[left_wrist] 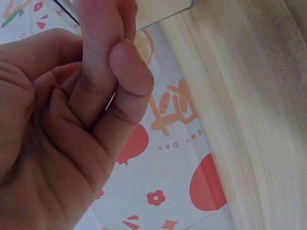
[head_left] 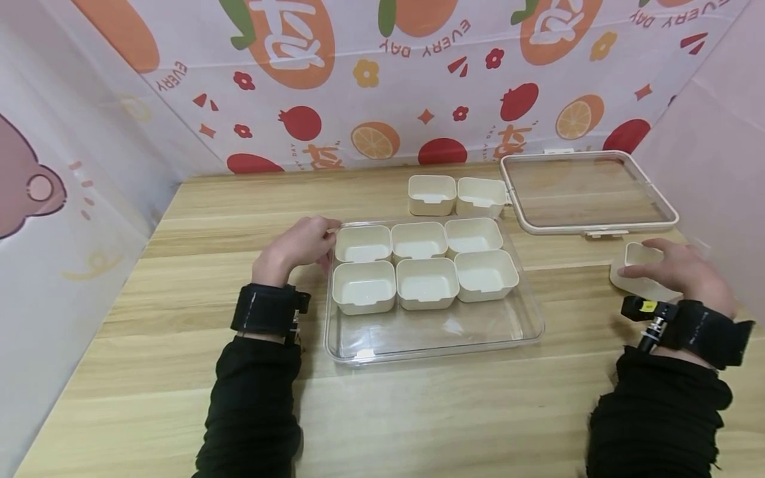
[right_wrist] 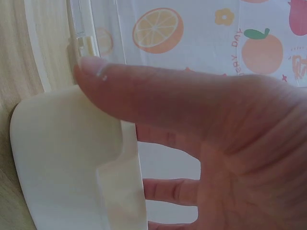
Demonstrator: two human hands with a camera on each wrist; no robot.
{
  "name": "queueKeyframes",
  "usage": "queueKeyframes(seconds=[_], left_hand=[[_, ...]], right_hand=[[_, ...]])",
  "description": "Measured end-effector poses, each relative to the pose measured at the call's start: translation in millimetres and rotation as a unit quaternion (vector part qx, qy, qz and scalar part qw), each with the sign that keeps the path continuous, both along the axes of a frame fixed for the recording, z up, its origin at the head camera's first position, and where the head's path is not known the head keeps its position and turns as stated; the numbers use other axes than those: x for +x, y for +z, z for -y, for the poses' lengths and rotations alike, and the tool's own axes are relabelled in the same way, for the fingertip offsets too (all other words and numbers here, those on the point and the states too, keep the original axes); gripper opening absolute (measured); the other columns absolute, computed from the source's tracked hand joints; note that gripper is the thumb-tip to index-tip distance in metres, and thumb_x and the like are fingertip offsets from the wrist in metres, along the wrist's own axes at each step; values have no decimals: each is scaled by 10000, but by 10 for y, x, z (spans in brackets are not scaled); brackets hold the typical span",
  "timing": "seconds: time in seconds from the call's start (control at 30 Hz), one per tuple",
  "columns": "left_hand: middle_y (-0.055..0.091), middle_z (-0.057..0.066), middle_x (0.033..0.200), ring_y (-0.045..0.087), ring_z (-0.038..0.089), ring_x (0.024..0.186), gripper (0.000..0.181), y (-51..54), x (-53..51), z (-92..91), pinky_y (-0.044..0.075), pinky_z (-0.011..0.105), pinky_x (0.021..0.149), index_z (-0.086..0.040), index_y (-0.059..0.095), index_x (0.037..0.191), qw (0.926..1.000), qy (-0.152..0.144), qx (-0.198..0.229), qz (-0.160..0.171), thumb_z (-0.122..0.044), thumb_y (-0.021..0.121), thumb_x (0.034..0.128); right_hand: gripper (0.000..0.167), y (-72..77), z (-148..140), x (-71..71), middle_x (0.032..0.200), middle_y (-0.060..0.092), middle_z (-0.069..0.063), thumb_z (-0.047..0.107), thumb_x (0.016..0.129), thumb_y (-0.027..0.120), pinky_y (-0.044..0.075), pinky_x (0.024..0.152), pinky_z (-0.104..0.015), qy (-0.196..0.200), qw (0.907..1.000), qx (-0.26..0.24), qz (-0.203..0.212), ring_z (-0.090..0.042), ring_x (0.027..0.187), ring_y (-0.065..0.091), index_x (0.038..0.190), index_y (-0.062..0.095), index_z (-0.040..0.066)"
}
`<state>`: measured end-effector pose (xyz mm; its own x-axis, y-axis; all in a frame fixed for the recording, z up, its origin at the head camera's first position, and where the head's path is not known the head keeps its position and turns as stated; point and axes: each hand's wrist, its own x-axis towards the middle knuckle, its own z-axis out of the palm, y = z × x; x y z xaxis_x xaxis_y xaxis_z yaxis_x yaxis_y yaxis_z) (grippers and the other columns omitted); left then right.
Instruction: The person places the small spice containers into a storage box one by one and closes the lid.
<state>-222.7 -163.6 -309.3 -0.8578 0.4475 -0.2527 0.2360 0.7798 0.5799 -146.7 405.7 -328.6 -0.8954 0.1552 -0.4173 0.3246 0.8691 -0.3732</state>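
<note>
A clear plastic tray lies on the table with several small cream bins in two rows inside it. My left hand holds the tray's far left corner; in the left wrist view its curled fingers meet the tray's edge at the top. Off to the right, my right hand grips a single cream bin standing on the table. From the right wrist, the thumb shows along the near side of that bin and the other fingers reach to its far side.
Two more cream bins stand behind the tray. Right of them, a clear lid with a cream frame and clips lies flat on the wooden table. A fruit-print cloth hangs at the back, with pale cloth at both sides.
</note>
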Motion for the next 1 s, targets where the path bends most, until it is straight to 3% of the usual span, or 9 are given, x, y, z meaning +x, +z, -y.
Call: queueKeyframes(seconds=[0.23, 0.37, 0.5, 0.67, 1.0], left_hand=[[656, 83, 632, 707, 281, 653, 486, -3, -2, -20, 522, 468, 908, 122, 384, 1490, 10000, 31, -77, 28, 3, 341, 1021], [657, 95, 653, 710, 285, 651, 490, -4, -8, -17, 559, 430, 828, 132, 382, 1486, 10000, 78, -24, 6, 13, 343, 1013], [659, 100, 661, 714, 292, 661, 498, -1, -11, -12, 570, 425, 804, 134, 375, 1488, 9999, 106, 7, 30, 20, 342, 1005], [660, 93, 651, 719, 297, 669, 497, 4, -8, -12, 556, 450, 845, 131, 373, 1491, 10000, 83, -29, 22, 13, 339, 1009], [667, 87, 652, 724, 282, 664, 495, -7, -21, -11, 535, 463, 886, 140, 381, 1481, 10000, 29, -32, -50, 15, 336, 1004]], right_hand=[[1035, 24, 26, 17, 1425, 52, -526, 554, 939, 626, 274, 956, -763, -24, 9999, -5, 117, -684, 1260, 137, 1523, 90, -112], [1056, 7, 10, 4, 1424, 61, -525, 584, 930, 619, 289, 952, -764, -65, 9999, 23, 109, -680, 1248, 153, 1519, 92, -116], [996, 67, 40, 24, 1399, 123, -523, 529, 948, 625, 316, 925, -774, -128, 9990, 203, -373, -666, 1206, 202, 1513, 132, -127], [891, 299, 214, 92, 1310, 204, -498, 471, 973, 617, 324, 893, -775, -210, 9897, 597, -1283, -623, 1181, 224, 1516, 217, -110], [917, 592, 624, 134, 1261, 297, -431, 551, 934, 642, 379, 826, -713, -26, 9770, 768, -1991, -559, 1181, 269, 1538, 300, -48]])
